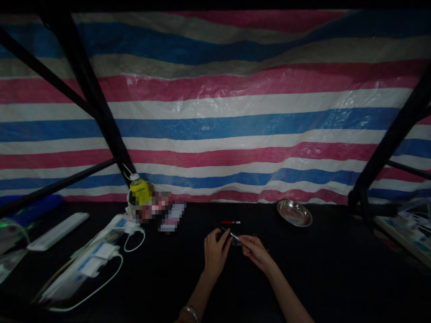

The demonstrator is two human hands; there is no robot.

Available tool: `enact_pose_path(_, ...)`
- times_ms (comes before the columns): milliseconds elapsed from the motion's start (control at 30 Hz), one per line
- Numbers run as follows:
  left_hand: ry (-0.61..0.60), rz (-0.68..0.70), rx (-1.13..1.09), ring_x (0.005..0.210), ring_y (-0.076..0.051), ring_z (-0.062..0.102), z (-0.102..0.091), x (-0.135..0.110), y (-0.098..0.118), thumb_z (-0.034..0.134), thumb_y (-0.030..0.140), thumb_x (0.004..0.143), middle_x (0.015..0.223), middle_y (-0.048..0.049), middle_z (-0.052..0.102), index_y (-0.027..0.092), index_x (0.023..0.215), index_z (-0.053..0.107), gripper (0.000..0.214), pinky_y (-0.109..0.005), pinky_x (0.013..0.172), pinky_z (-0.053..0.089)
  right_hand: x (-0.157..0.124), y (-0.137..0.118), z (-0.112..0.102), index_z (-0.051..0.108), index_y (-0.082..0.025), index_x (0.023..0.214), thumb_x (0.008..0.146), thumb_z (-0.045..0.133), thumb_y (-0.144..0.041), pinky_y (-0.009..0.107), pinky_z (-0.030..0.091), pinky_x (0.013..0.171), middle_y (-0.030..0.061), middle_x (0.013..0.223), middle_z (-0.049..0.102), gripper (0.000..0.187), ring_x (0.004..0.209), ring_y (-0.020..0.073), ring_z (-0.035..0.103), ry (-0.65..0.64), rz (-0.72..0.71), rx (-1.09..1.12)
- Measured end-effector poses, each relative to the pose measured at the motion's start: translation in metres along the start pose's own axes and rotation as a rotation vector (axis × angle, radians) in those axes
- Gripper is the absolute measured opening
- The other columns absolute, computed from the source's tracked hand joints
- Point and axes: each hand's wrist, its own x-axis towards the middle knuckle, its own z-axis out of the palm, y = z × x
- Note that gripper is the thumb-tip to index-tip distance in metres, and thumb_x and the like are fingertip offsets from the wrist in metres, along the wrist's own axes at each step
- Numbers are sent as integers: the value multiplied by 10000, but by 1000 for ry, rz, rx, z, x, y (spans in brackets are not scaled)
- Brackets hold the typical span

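Observation:
Over the dark tabletop, my left hand (215,249) and my right hand (255,249) come together in the middle of the view. Between their fingertips is a slim silver-and-dark stick (234,236), pen-like in shape; the dim light hides its exact kind. Each hand pinches it, the left at its upper-left part and the right at its lower-right end. Just beyond the fingers lies a short red stick with a silver end (230,222). Small dark bits, too dim to name, lie beside and under the right fingers.
A shallow round metal dish (295,213) sits at the back right. To the left are a power strip (90,260) with white cables, a long white bar (58,231) and a yellow bottle (142,190). Black frame posts and a striped tarp (235,121) stand behind.

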Motion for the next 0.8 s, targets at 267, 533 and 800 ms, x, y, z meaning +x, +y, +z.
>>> enact_pose_path(267, -108, 26, -157, 989, -196, 569, 5, 0, -5, 449, 275, 890, 1063, -75, 616, 214, 1095, 567, 244, -356, 832, 468, 3, 0, -1, 697, -122, 753, 511, 800, -419, 213, 158, 411, -60, 457, 431, 397, 408, 20, 265, 110, -63, -27)
enact_pose_path(533, -194, -38, -310, 923, -186, 579, 8, -1, -8, 454, 294, 885, 974, -52, 625, 243, 1076, 601, 247, -339, 804, 473, 1, -1, 2, 696, -124, 783, 546, 761, -482, 215, 136, 416, -88, 422, 328, 433, 412, 29, 223, 201, -162, -53)
enact_pose_path(800, -34, -391, -561, 897, -187, 590, 17, 17, -24, 477, 376, 850, 903, -49, 644, 212, 915, 649, 246, -344, 807, 478, -11, -7, -9, 701, -165, 886, 599, 697, -457, 210, 199, 410, -72, 506, 340, 410, 438, 51, 270, 337, -299, 60)
